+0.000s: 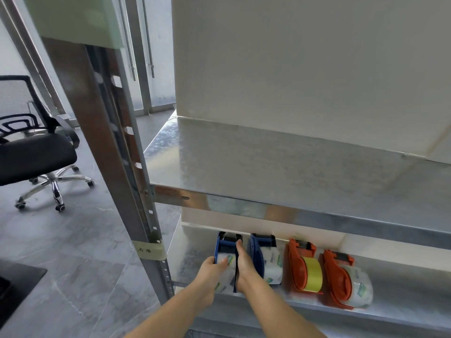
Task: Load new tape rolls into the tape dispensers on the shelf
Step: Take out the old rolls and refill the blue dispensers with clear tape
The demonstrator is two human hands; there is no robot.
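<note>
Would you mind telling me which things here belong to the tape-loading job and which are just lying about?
Job: left hand, right hand, leftmost blue dispenser, its clear roll, second blue dispenser, orange dispenser with yellow roll, rightmost orange dispenser.
Lying about: office chair, white box on upper shelf.

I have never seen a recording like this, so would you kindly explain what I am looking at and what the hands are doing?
There is no machine here. A person wears a camera on the head, and this single picture looks forward and down from it, so the bare arms are that person's own. On the lower metal shelf, four tape dispensers stand in a row, each holding a roll: the left blue dispenser, a second blue dispenser, then two orange dispensers. The left hand grips the left blue dispenser. The right hand lies along its right side, one finger stretched forward. An office chair stands at left.
</note>
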